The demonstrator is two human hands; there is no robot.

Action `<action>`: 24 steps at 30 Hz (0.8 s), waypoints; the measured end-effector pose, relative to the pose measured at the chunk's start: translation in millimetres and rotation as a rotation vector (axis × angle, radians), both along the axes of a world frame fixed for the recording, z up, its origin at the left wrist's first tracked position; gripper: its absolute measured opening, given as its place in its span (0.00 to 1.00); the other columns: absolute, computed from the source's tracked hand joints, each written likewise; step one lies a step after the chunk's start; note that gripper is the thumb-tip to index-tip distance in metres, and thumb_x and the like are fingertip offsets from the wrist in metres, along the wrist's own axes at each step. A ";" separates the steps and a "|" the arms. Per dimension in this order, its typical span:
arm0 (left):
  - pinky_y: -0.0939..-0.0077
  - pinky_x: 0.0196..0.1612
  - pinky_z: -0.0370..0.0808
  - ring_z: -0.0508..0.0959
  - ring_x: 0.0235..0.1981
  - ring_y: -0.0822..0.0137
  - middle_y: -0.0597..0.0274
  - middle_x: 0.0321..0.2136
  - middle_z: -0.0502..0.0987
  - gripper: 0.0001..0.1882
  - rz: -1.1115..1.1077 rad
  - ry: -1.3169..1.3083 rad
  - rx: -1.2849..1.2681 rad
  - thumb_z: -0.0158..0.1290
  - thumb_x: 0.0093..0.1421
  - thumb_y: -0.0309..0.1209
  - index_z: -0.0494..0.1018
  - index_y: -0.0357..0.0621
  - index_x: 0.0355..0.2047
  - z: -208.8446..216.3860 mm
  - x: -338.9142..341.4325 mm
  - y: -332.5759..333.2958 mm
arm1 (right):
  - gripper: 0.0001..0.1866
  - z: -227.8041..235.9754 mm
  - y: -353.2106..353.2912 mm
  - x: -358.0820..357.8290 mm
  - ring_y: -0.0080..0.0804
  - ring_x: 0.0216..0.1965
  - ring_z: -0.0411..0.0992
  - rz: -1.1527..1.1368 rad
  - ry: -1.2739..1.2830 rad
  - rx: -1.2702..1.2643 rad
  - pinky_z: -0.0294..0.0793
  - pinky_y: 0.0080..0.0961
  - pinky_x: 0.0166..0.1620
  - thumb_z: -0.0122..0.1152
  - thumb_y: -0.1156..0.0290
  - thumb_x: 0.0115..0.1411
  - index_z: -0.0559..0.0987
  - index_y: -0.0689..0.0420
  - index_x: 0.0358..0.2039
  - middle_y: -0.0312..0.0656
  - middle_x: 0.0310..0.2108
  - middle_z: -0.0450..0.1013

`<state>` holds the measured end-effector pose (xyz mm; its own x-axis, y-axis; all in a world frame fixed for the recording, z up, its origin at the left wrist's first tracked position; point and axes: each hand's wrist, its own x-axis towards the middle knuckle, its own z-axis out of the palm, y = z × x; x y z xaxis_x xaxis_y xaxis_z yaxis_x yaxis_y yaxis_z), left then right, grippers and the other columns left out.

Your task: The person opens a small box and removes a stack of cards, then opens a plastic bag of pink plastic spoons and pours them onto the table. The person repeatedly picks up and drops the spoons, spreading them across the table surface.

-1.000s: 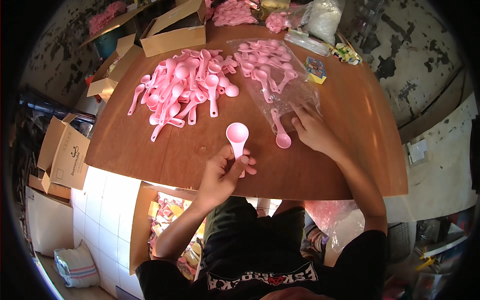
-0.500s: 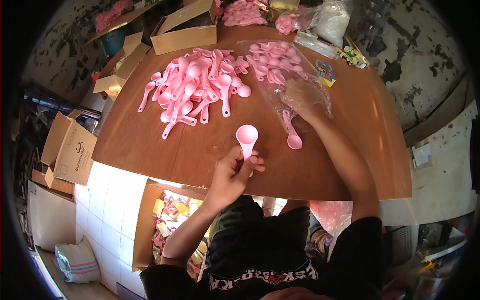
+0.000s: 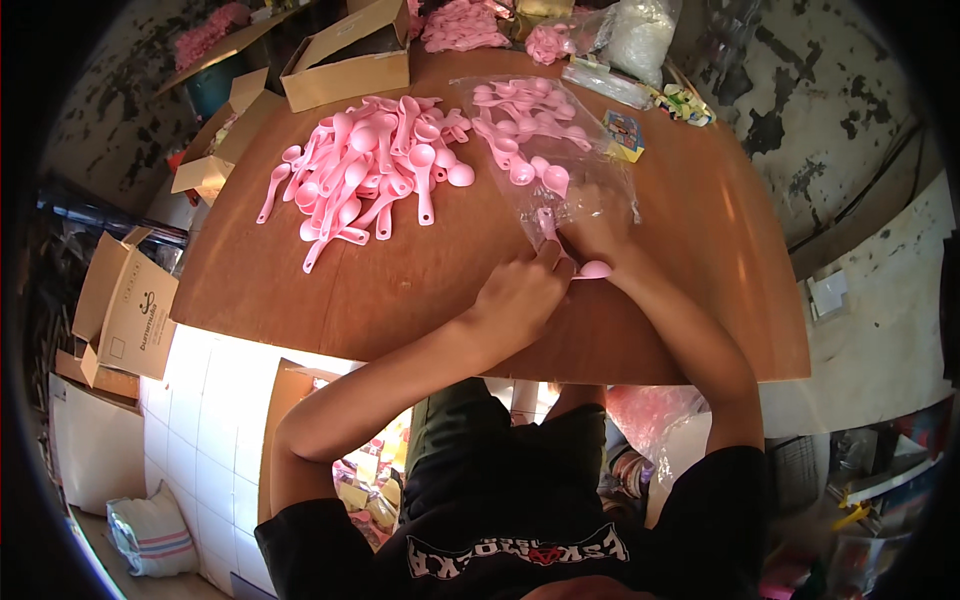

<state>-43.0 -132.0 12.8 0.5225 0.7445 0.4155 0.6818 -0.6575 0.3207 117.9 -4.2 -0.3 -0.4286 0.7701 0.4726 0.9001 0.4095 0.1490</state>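
Note:
My left hand [image 3: 525, 292] is closed at the mouth of a clear plastic bag [image 3: 622, 190], its fingers pinching a pink spoon. One pink spoon [image 3: 595, 270] shows its bowl between my two hands, beside the right wrist. Another slim pink piece [image 3: 546, 224], which looks like a spoon handle, points into the bag just above the left fingers. My right hand [image 3: 597, 222] is at the bag's near end, behind or within the film, which blurs its fingers. Several pink spoons [image 3: 520, 125] lie inside the bag's far part.
A heap of loose pink spoons [image 3: 375, 165] lies left of the bag on the brown table [image 3: 400, 290]. Beyond it stands an open cardboard box [image 3: 350, 80]. A small colourful packet [image 3: 624, 135] lies right of the bag. Below the table edge, a carton holds mixed packets [image 3: 375, 475].
My left hand has moved right and forward from the table's front middle to the bag's mouth with its spoon. The right hand stays at the bag. The view has shifted slightly.

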 end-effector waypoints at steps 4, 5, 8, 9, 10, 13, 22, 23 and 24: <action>0.57 0.36 0.81 0.82 0.33 0.49 0.48 0.40 0.73 0.15 0.014 0.152 0.117 0.59 0.52 0.25 0.73 0.36 0.40 -11.0 1.3 10.6 | 0.19 -11.5 -14.7 12.9 0.54 0.41 0.78 0.039 0.024 -0.062 0.78 0.48 0.42 0.60 0.74 0.51 0.76 0.67 0.45 0.57 0.43 0.77; 0.59 0.36 0.81 0.81 0.35 0.51 0.50 0.39 0.73 0.14 0.003 0.158 0.169 0.58 0.51 0.25 0.73 0.37 0.40 -11.7 2.3 11.1 | 0.19 -12.5 -19.5 16.2 0.54 0.41 0.78 0.038 0.024 -0.062 0.78 0.48 0.42 0.60 0.74 0.51 0.76 0.67 0.45 0.57 0.43 0.77; 0.63 0.37 0.81 0.81 0.36 0.55 0.53 0.37 0.73 0.14 -0.033 0.166 0.310 0.56 0.50 0.24 0.74 0.38 0.39 -11.6 -1.8 8.1 | 0.21 -11.0 -33.4 22.1 0.58 0.48 0.75 0.073 0.145 0.001 0.76 0.49 0.49 0.60 0.78 0.51 0.73 0.68 0.48 0.62 0.49 0.73; 0.65 0.37 0.80 0.80 0.37 0.57 0.55 0.37 0.72 0.13 -0.057 0.170 0.400 0.55 0.50 0.24 0.74 0.38 0.38 -9.2 -5.7 6.2 | 0.23 -5.2 -39.4 22.7 0.60 0.50 0.73 0.126 0.212 -0.059 0.74 0.49 0.51 0.60 0.78 0.50 0.72 0.68 0.49 0.63 0.50 0.72; 0.65 0.37 0.80 0.80 0.37 0.57 0.55 0.37 0.72 0.13 -0.056 0.169 0.401 0.55 0.50 0.24 0.74 0.38 0.38 -6.3 -9.7 4.3 | 0.25 -2.6 -44.0 23.0 0.62 0.52 0.72 0.180 0.279 -0.119 0.73 0.50 0.53 0.60 0.79 0.49 0.71 0.67 0.51 0.64 0.52 0.71; 0.66 0.38 0.79 0.80 0.37 0.58 0.56 0.35 0.71 0.13 -0.097 0.113 0.415 0.55 0.49 0.25 0.75 0.40 0.38 2.8 -22.8 -8.3 | 0.21 -11.6 -55.8 33.4 0.58 0.51 0.73 0.114 0.022 0.085 0.77 0.46 0.47 0.60 0.78 0.49 0.74 0.65 0.46 0.58 0.48 0.73; 0.65 0.40 0.75 0.79 0.38 0.52 0.51 0.37 0.76 0.18 -0.199 -0.527 -0.097 0.49 0.45 0.12 0.75 0.33 0.38 36.3 -107.2 -63.2 | 0.09 70.7 -156.7 47.8 0.38 0.22 0.74 0.054 0.250 -0.277 0.72 0.34 0.27 0.63 0.76 0.54 0.82 0.60 0.37 0.43 0.25 0.74; 0.68 0.40 0.74 0.78 0.36 0.56 0.52 0.37 0.75 0.12 -0.125 -0.573 -0.103 0.52 0.51 0.14 0.74 0.32 0.37 39.0 -123.7 -63.4 | 0.08 89.0 -161.8 50.6 0.29 0.20 0.71 0.146 0.408 -0.419 0.67 0.27 0.25 0.63 0.79 0.55 0.82 0.63 0.37 0.42 0.23 0.73; 0.68 0.37 0.74 0.78 0.35 0.57 0.53 0.34 0.76 0.14 -0.112 -0.630 -0.017 0.53 0.55 0.15 0.76 0.36 0.43 39.9 -142.4 -57.1 | 0.08 105.7 -164.0 45.9 0.25 0.20 0.70 0.211 0.486 -0.423 0.66 0.24 0.25 0.63 0.79 0.55 0.82 0.63 0.37 0.40 0.23 0.73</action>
<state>-185.4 -189.1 52.7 0.2572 0.7089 0.6568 0.2866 -0.7050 0.6487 163.8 -168.2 105.4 -0.4049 0.8544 0.3256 0.7186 0.5176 -0.4644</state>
